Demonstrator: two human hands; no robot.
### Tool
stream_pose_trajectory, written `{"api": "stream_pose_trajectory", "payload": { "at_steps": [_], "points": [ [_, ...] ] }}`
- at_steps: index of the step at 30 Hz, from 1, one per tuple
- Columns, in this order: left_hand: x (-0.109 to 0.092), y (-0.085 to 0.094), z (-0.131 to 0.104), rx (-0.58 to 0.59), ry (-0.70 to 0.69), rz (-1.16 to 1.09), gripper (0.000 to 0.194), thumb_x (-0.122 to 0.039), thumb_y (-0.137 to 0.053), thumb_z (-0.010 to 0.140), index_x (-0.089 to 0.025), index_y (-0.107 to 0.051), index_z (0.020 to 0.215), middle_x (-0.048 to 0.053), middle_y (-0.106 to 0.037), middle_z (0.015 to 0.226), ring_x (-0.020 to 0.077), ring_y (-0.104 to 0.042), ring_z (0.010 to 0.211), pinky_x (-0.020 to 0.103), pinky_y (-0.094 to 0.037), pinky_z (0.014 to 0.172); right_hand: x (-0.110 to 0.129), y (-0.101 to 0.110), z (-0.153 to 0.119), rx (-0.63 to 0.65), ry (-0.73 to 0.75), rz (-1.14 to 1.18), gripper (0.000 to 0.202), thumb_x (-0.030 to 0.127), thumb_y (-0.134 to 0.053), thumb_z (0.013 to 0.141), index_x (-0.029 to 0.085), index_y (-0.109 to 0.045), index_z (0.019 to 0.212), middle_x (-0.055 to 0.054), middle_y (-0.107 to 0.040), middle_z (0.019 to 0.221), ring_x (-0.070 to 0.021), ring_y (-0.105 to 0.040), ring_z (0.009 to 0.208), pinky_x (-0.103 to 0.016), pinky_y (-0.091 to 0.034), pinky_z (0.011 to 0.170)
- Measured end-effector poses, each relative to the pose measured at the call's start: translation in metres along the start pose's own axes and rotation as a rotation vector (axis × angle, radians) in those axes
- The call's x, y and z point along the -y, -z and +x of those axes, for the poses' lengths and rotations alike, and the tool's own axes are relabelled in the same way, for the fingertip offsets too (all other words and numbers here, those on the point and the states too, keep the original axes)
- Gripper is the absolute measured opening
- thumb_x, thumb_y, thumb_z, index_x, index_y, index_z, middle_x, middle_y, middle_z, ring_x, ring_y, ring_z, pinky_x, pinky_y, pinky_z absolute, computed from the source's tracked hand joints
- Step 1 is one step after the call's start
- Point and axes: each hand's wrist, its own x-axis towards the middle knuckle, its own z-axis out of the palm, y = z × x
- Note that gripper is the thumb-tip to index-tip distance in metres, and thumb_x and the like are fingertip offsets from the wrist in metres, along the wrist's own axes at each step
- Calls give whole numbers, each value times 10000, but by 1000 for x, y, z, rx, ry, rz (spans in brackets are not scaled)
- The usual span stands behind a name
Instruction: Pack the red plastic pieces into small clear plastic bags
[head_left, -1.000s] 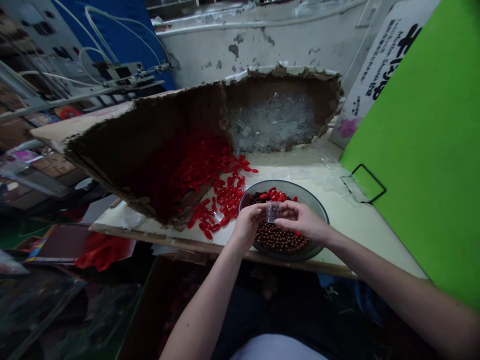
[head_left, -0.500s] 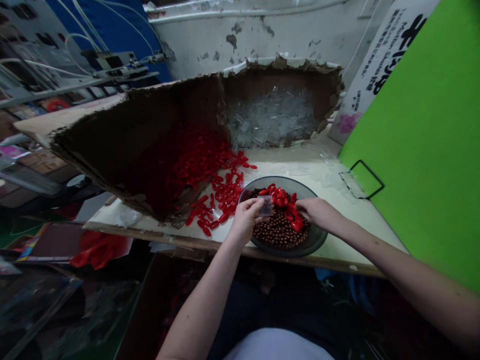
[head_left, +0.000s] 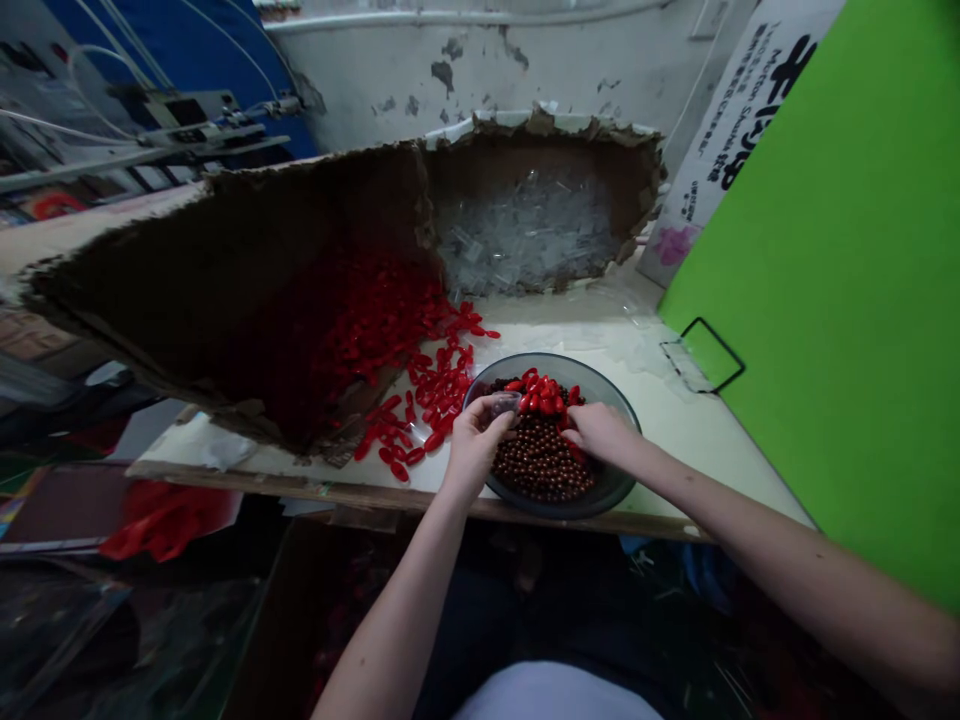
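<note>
A grey bowl (head_left: 616, 490) holds many brown beads (head_left: 541, 460), with a pile of glossy red pieces (head_left: 546, 394) on top toward its back. My left hand (head_left: 478, 438), over the bowl's left side, pinches a small clear plastic box (head_left: 504, 403) between thumb and fingers. On the right side of the bowl, my right hand (head_left: 600, 432) reaches down beside the red pieces. Its fingers are bent in among beads and red pieces, and what they hold, if anything, is too small to make out.
A torn cardboard box (head_left: 225, 230) behind holds red pieces (head_left: 375, 310) and clear plastic boxes (head_left: 525, 235). Red pieces spill onto the white table (head_left: 675, 470). A green board (head_left: 840, 300) with a black wire handle stands at the right.
The clear box in my left hand has tilted. My right hand has moved slightly left and lower into the bowl. The whole view has shifted a little.
</note>
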Motion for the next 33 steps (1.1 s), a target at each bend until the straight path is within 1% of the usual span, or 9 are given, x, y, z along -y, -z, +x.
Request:
{"api": "stream_pose_trajectory", "payload": {
  "at_steps": [5,9,12,14,18,21,24,28,33],
  "points": [
    [0,0,-1,34,0,51,313,-293,-714,700,-152,-672,976,75,-692,976,162,-632,840,232,-504,666,14,-7,11,-23,-42,48,231,339,-612,798,131,-688,865,-199,-702,908,-297,-680,871,-352,-489,704],
    [-1,0,-3,61,15,51,322,-311,-701,724,-156,-674,1005,68,-695,949,148,-633,803,239,-498,695,6,-6,12,-54,-28,134,201,346,-606,775,155,-666,785,-160,-707,873,-274,-680,802,-334,-478,648],
    [-3,1,-4,101,26,28,324,-341,-689,742,-155,-676,1006,72,-694,953,149,-632,812,251,-498,722,-5,2,4,-91,22,208,223,386,-547,812,179,-628,791,-96,-706,839,-214,-669,765,-285,-466,634],
    [-5,0,-3,133,27,22,318,-358,-682,750,-154,-679,993,78,-689,983,153,-631,829,257,-501,732,-9,11,-4,-126,88,391,250,418,-489,852,189,-588,844,-63,-704,818,-181,-658,732,-265,-467,623],
    [-8,-5,-4,180,63,41,308,-362,-682,749,-145,-678,967,71,-681,953,137,-620,787,245,-498,710,-6,32,-19,-183,244,1041,262,451,-520,843,196,-517,901,-47,-699,833,-172,-657,735,-284,-501,645],
    [-6,-8,-4,221,81,49,301,-358,-670,764,-140,-664,971,52,-666,896,118,-608,739,238,-499,699,2,40,-23,-246,295,1222,282,416,-627,786,200,-543,947,-37,-683,889,-166,-661,760,-307,-524,703],
    [-3,-10,-3,257,92,62,309,-373,-652,779,-143,-644,984,43,-651,869,119,-610,715,243,-505,679,9,38,-23,-296,342,1242,283,396,-658,775,204,-604,977,-45,-679,968,-180,-661,838,-340,-531,777],
    [0,-10,-1,268,117,102,318,-391,-640,782,-143,-621,980,35,-640,813,109,-606,622,214,-471,574,15,31,-25,-481,363,1125,230,365,-659,791,218,-686,967,-57,-674,1000,-204,-634,953,-367,-503,875],
    [-1,-11,1,252,146,75,335,-408,-655,763,-140,-618,961,27,-632,761,100,-599,570,206,-444,532,21,25,-31,-517,417,1117,191,312,-566,867,250,-703,985,-54,-692,1047,-203,-620,1014,-390,-470,944]
  ]
}}
